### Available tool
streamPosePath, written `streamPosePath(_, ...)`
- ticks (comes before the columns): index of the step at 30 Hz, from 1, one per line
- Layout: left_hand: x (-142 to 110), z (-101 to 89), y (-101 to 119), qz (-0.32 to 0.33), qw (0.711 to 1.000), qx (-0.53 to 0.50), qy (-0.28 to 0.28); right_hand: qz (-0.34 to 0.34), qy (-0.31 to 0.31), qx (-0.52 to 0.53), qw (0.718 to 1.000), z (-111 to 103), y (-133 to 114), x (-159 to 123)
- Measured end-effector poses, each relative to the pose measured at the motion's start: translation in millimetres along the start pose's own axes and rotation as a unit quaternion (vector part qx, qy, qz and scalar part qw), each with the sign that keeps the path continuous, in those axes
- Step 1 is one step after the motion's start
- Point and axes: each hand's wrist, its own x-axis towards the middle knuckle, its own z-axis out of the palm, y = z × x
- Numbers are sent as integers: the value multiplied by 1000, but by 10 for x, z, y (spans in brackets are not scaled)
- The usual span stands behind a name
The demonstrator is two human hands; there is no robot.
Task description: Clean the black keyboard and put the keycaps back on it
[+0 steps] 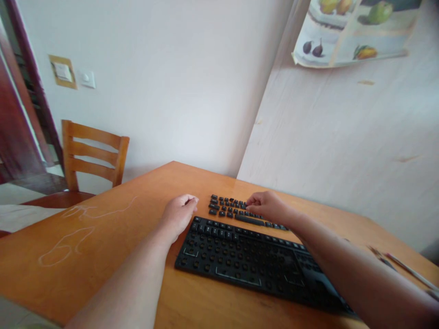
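Note:
A black keyboard lies on the wooden table, most of its key switches bare, with keycaps on only part of its upper left rows. Behind it, loose black keycaps are laid out in rows, a long spacebar keycap among them. My right hand is over these rows with thumb and fingers pinched together at the keycaps; whatever is between the fingertips is hidden. Just off the keyboard's upper left corner, my left hand is curled closed, with a small dark spot between thumb and forefinger that I cannot identify.
The wooden table carries white chalk-like scribbles on its left. Thin pens or brushes lie at the right, beyond my right forearm. A wooden chair stands at the far left; walls border the table's back, one with fruit paintings.

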Motion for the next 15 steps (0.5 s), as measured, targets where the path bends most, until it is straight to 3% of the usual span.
streamPosePath(7, 5, 12, -3, -11, 1000, -3, 7, -59, -31, 4, 998, 69, -313, -579)
streamPosePath(15, 2, 12, 10, -5, 1000, -3, 4, -65, -34, -45, 996, 125, -483, -766)
